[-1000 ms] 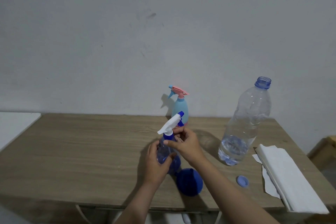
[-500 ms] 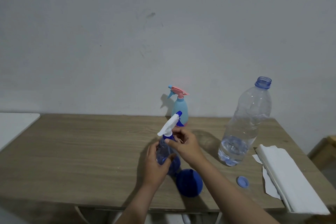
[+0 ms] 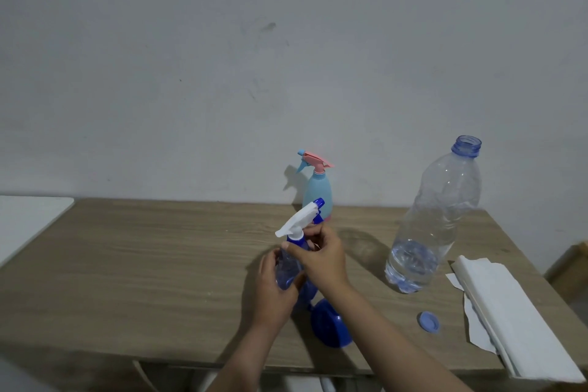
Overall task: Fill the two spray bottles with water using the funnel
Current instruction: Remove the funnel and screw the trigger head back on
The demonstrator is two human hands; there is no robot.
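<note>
Your left hand (image 3: 274, 288) wraps the blue spray bottle (image 3: 288, 267) near the desk's (image 3: 143, 264) front edge, right hand (image 3: 319, 256) pinching its collar; cross-threading would leak, or an elbow could knock the funnel (image 3: 331, 326) off.

A wooden counter (image 3: 143, 264) stands against a plain grey wall (image 3: 222, 73) marked with a few small scuffs. At the counter's right end lies a folded stack of white paper towels (image 3: 509, 312), its near corner reaching past the counter's front edge. Beyond the counter's left end a white surface (image 3: 25, 219) shows, partly cut off.
</note>
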